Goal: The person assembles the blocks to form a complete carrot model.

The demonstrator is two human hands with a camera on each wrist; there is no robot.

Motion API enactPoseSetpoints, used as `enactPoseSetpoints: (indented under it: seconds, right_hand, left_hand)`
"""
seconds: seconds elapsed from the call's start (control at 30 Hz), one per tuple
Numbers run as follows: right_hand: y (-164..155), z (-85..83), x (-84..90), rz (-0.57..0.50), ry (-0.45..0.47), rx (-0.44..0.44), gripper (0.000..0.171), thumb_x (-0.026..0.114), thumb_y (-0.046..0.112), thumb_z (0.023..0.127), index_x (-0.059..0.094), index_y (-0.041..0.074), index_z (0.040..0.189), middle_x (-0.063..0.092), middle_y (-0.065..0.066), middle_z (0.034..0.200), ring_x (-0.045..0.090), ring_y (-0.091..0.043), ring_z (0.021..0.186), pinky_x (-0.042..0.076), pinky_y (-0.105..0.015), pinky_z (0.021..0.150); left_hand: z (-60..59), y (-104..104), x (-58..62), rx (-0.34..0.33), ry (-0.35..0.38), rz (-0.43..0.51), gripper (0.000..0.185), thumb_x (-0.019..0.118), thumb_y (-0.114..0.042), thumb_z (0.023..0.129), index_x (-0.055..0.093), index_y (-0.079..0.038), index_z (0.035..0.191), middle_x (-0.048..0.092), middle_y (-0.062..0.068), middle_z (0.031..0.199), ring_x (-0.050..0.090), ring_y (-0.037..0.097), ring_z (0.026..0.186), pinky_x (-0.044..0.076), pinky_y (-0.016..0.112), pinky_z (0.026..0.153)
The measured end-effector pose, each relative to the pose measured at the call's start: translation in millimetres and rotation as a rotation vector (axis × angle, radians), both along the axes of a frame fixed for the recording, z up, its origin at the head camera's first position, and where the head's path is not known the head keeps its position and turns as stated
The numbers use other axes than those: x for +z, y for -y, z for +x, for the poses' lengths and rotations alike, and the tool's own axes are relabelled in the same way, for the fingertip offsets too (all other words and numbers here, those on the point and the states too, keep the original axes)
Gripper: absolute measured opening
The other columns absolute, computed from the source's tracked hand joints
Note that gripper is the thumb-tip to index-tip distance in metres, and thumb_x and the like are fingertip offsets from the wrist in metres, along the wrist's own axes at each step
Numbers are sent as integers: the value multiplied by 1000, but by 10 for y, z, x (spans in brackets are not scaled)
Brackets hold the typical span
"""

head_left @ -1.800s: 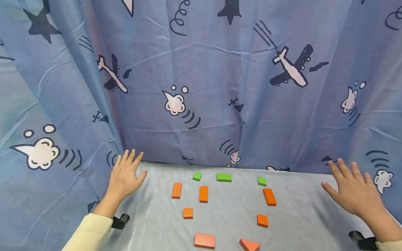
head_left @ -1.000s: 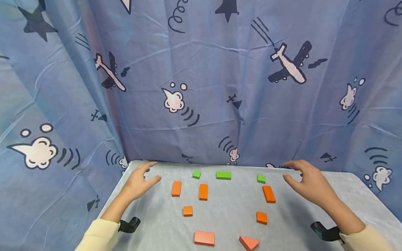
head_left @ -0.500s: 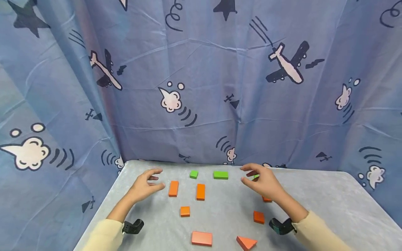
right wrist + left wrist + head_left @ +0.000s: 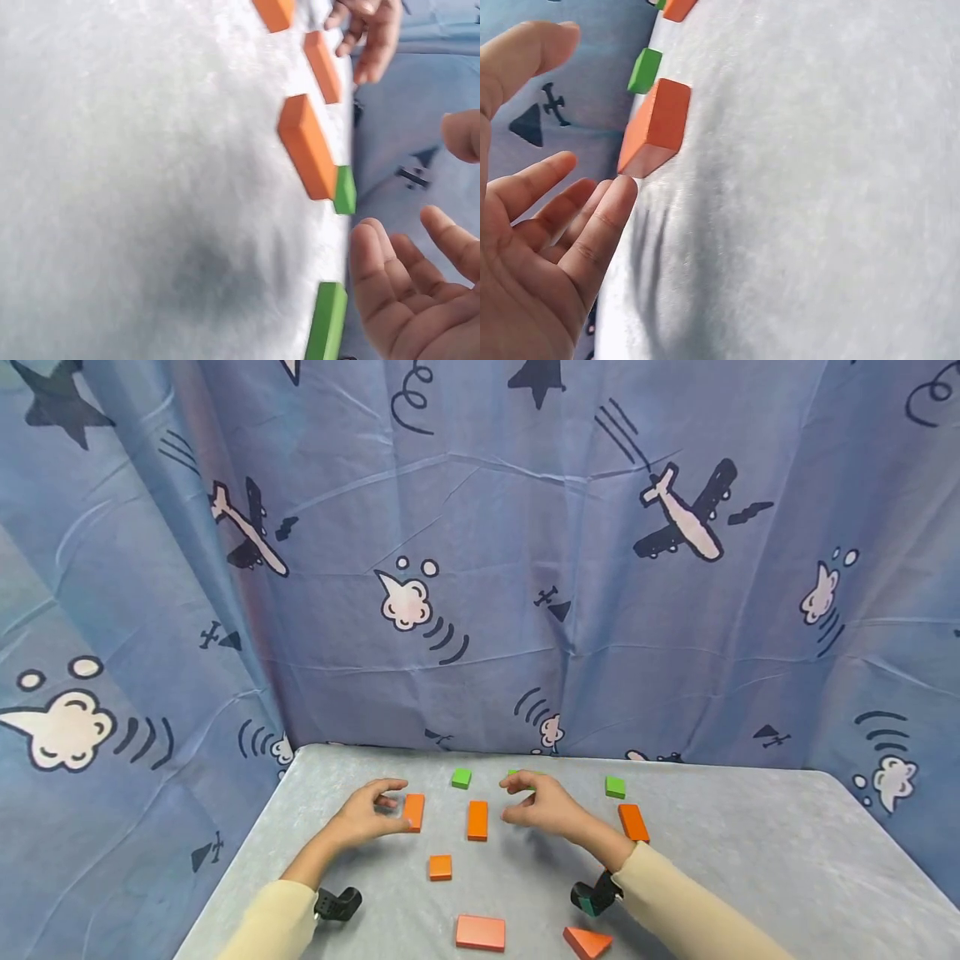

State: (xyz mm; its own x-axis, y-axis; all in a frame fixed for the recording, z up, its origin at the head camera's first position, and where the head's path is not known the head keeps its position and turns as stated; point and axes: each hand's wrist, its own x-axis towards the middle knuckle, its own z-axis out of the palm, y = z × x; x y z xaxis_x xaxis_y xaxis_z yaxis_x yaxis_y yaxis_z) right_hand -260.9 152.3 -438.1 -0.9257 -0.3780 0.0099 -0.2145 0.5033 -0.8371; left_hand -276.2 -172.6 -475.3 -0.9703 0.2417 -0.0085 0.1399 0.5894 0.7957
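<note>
My left hand (image 4: 367, 814), thumb and fingers apart and holding nothing, is right beside the leftmost orange block (image 4: 415, 811); its thumb overlaps that block in the head view. In the left wrist view the fingertips (image 4: 622, 191) are close to an orange block (image 4: 666, 112). My right hand (image 4: 549, 804), also empty with fingers loosely bent, hovers just right of the middle orange block (image 4: 477, 821). It partly covers the long green block (image 4: 514, 772). In the right wrist view, that hand (image 4: 420, 300) is palm-up in the picture near a small green block (image 4: 345, 191).
Other blocks lie on the pale cloth-covered table (image 4: 720, 852): small green ones (image 4: 615, 787), a right-hand orange one (image 4: 633, 822), a small orange square (image 4: 440, 868), a salmon rectangle (image 4: 480, 933) and a triangle (image 4: 587, 942). A blue patterned curtain (image 4: 465, 710) hangs behind.
Both hands have come inward from the table's sides, the right one much farther, leftward past the right-hand blocks. Their spread fingers have bent. The right forearm now covers a small orange block.
</note>
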Motion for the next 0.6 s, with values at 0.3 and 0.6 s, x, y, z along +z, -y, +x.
enactPoseSetpoints:
  seconds: [0.3, 0.6]
  right_hand:
    - [279, -115, -177, 131, 10, 48, 59, 80, 12, 71, 56, 0, 124, 57, -21, 118, 57, -15, 72, 49, -27, 63]
    - [439, -166, -283, 259, -90, 67, 66, 88, 13, 62, 59, -1, 119, 59, -16, 110, 54, -18, 79, 46, -33, 71]
  left_hand:
    - [-92, -34, -80, -40, -37, 5, 66, 85, -18, 68, 60, -8, 128, 57, 10, 124, 56, 18, 98, 47, 29, 78]
    - [-122, -37, -177, -60, -29, -22, 66, 85, -15, 67, 60, -7, 128, 57, 10, 122, 56, 18, 98, 47, 28, 80]
